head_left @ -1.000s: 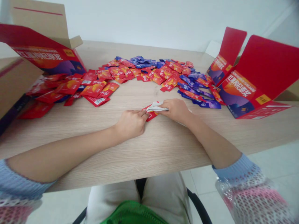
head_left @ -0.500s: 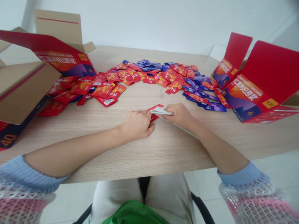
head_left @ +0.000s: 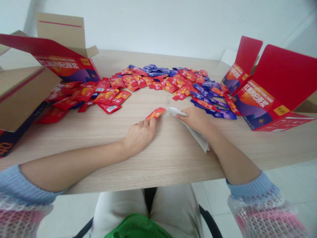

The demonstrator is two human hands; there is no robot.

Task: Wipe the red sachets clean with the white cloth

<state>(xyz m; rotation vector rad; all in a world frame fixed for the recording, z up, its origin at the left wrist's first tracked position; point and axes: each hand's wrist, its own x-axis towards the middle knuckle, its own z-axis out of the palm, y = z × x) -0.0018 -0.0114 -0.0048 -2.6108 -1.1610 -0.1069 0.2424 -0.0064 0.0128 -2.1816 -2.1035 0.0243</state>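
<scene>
My left hand [head_left: 140,137] is closed on a red and orange sachet [head_left: 156,113], which points up and right from the fingers, over the middle of the table. To its right, my right hand [head_left: 195,119] grips a folded white cloth [head_left: 199,137]. The cloth's rounded fold sticks out left of the fingers, close to the sachet's tip, and its loose end hangs down toward the wrist. Beyond both hands lies an arc of red sachets [head_left: 182,92] and purple sachets [head_left: 156,70].
Open red cartons stand at the right [head_left: 257,102] and back left [head_left: 66,67]. An open brown-flapped box [head_left: 27,92] is at the near left. More red sachets [head_left: 84,92] lie beside the left boxes. The wooden table's [head_left: 138,172] front edge is near my lap.
My left hand has drawn back left and down with the sachet, which now shows its orange face. The white cloth has come away from the sachet, and more of its loose end shows.
</scene>
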